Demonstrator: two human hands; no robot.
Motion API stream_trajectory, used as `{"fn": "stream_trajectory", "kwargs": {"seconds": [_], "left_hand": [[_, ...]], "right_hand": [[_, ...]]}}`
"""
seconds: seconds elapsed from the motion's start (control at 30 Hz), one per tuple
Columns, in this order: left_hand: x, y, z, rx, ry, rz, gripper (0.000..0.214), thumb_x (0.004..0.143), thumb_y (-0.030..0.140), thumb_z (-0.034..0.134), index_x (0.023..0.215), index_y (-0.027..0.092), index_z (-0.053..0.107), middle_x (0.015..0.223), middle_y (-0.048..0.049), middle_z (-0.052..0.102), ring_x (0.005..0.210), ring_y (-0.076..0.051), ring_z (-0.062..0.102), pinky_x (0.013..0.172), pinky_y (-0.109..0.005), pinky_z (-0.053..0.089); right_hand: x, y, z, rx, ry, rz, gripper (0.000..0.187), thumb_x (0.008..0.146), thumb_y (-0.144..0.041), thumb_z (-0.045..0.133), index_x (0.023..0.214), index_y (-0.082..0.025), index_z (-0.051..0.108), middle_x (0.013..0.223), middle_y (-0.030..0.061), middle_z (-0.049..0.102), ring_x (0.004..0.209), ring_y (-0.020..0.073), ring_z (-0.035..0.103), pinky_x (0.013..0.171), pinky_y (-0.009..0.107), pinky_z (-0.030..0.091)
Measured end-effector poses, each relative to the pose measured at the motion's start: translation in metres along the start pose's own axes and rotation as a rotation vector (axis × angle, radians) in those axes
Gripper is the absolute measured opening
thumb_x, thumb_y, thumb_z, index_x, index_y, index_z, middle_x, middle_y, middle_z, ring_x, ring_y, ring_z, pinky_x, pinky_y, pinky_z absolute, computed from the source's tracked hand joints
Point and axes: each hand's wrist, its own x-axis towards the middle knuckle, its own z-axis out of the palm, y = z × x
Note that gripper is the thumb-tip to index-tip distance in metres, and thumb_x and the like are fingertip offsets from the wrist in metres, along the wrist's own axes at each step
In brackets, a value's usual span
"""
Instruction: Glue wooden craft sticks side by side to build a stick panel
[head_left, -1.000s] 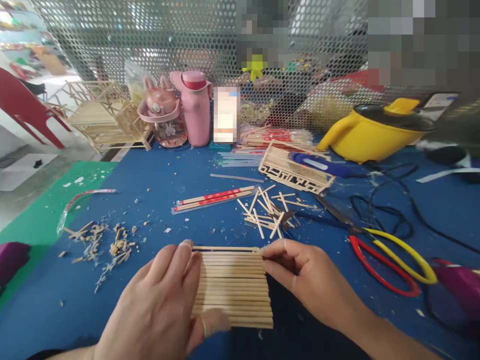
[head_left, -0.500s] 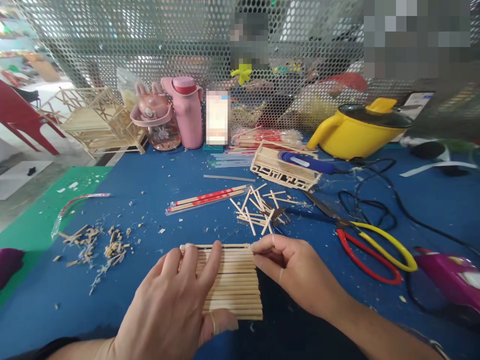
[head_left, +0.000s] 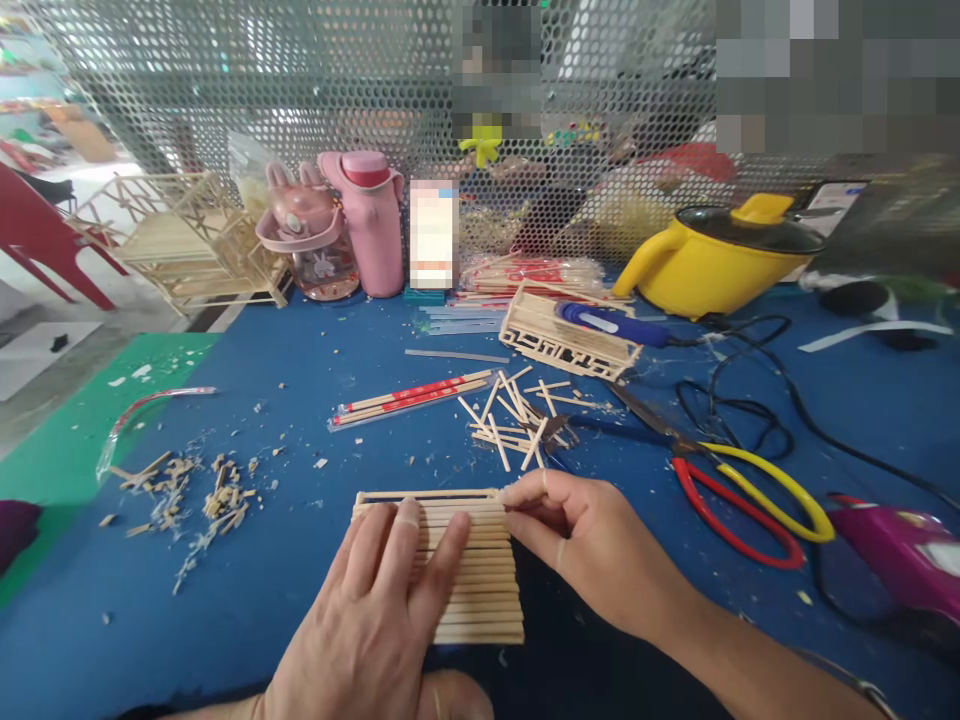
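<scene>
A flat panel of wooden sticks laid side by side rests on the blue table in front of me. My left hand lies across its left part, fingers stretched out and pressing on the sticks. At the panel's far right corner my right hand has thumb and forefinger pinched on the edge; the fingertips hide what exactly is between them. Along the far edge runs a single stick, with a narrow gap behind the others. Beyond the hands lie loose cut sticks and cutting pliers.
Scissors and a magenta tool lie at right. Farther back are a blue glue gun, a small stick frame, a yellow pot and a pink bottle. Wrapped chopsticks and stick scraps lie nearer.
My left hand has slid right and slightly toward me over the panel, uncovering its far left corner. My right hand stays at the far right corner.
</scene>
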Motion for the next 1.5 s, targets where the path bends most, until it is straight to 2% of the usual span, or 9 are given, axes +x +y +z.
{"fn": "stream_trajectory", "kwargs": {"seconds": [0.17,0.27,0.43,0.7,0.83,1.0,1.2,1.4,1.5], "left_hand": [[0.000,0.003,0.002,0.067,-0.006,-0.022,0.090,0.078,0.075,0.041,0.139,0.009,0.038,0.120,-0.0181,0.056,0.108,-0.036,0.050,0.092,-0.049,0.041],[0.004,0.003,0.002,0.050,-0.023,-0.037,0.083,0.081,0.068,0.046,0.138,0.008,0.040,0.121,-0.0172,0.056,0.109,-0.035,0.050,0.094,-0.048,0.039],[0.008,0.004,0.003,-0.014,0.033,0.006,0.070,0.088,0.060,0.041,0.132,0.006,0.046,0.127,-0.0166,0.054,0.117,-0.031,0.046,0.098,-0.042,0.035],[0.014,0.003,-0.001,0.024,0.029,0.041,0.066,0.091,0.058,0.035,0.127,0.006,0.052,0.123,-0.0150,0.060,0.113,-0.028,0.049,0.099,-0.040,0.031],[0.012,0.005,0.002,0.052,0.052,0.041,0.067,0.091,0.058,0.032,0.126,0.005,0.053,0.122,-0.0154,0.061,0.112,-0.029,0.050,0.098,-0.041,0.031],[0.011,0.010,0.006,0.079,0.077,0.002,0.067,0.091,0.058,0.031,0.123,0.005,0.057,0.121,-0.0154,0.062,0.112,-0.029,0.049,0.099,-0.041,0.031],[0.012,0.012,0.011,0.058,0.036,-0.073,0.060,0.090,0.052,0.034,0.127,0.010,0.054,0.120,-0.0118,0.061,0.111,-0.028,0.047,0.099,-0.040,0.032],[0.013,0.006,0.009,0.073,0.003,-0.081,0.048,0.091,0.037,0.036,0.128,0.011,0.053,0.116,-0.0108,0.061,0.105,-0.028,0.048,0.095,-0.044,0.036],[0.013,0.005,0.007,0.016,-0.030,-0.062,0.056,0.090,0.046,0.035,0.130,0.011,0.051,0.116,-0.0120,0.060,0.105,-0.029,0.048,0.095,-0.048,0.036]], "right_hand": [[-0.001,0.002,0.000,0.025,-0.003,-0.012,0.009,0.080,-0.028,0.064,0.086,-0.023,0.069,0.082,0.0001,0.076,0.076,0.0171,0.072,0.070,0.025,0.057],[0.000,0.004,0.001,0.046,-0.006,-0.010,0.009,0.078,-0.026,0.066,0.087,-0.023,0.069,0.083,-0.0001,0.076,0.077,0.0173,0.072,0.071,0.025,0.057],[0.000,0.002,0.001,0.067,-0.030,-0.005,0.010,0.078,-0.025,0.066,0.087,-0.023,0.070,0.084,-0.0001,0.076,0.080,0.0182,0.072,0.073,0.026,0.057],[0.002,0.003,-0.017,-0.129,0.116,-0.036,0.015,0.086,-0.030,0.054,0.089,-0.022,0.066,0.073,0.0001,0.073,0.070,0.0165,0.070,0.066,0.025,0.055],[0.001,0.001,-0.013,-0.272,0.088,-0.149,0.014,0.086,-0.027,0.054,0.079,-0.025,0.067,0.069,-0.0034,0.072,0.063,0.0137,0.066,0.061,0.021,0.052],[-0.001,0.002,-0.005,-0.321,0.077,-0.221,0.014,0.087,-0.027,0.054,0.084,-0.028,0.068,0.081,-0.0038,0.075,0.071,0.0142,0.069,0.068,0.021,0.053],[0.004,0.012,-0.004,-0.448,0.128,-0.319,0.014,0.085,-0.034,0.058,0.089,-0.031,0.071,0.079,-0.0019,0.076,0.066,0.0170,0.071,0.061,0.022,0.056],[0.008,0.014,-0.003,-0.465,0.122,-0.318,0.016,0.084,-0.037,0.057,0.087,-0.031,0.072,0.080,-0.0002,0.077,0.065,0.0200,0.072,0.056,0.023,0.058],[0.009,0.015,-0.002,-0.459,0.124,-0.312,0.014,0.083,-0.037,0.059,0.086,-0.031,0.072,0.078,-0.0004,0.077,0.064,0.0203,0.072,0.056,0.024,0.058]]}}
